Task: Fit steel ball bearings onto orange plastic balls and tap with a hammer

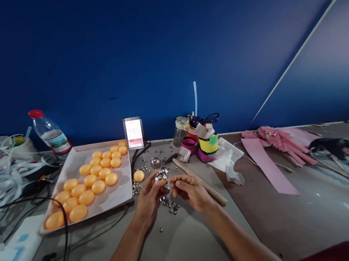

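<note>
My left hand (148, 196) grips a ball (161, 178) partly covered with shiny silver pieces, orange showing on its lower side. Just right of it, my right hand (189, 190) has thumb and forefinger pinched together; whatever lies between them is too small to make out. Below and between the hands, loose silver beads (173, 209) are scattered on the table. Behind my left hand lie a plain orange ball (139, 176) and a ball covered in silver (155, 163).
Left, a white tray (79, 156) holds rows of orange balls. A red-capped bottle (52, 134) leans behind it. Wooden strips (203, 183) lie beside my right hand. Yellow and purple tape rolls (208, 147) and pink paper (271, 166) are farther right. A black cable (66, 236) crosses the left side.
</note>
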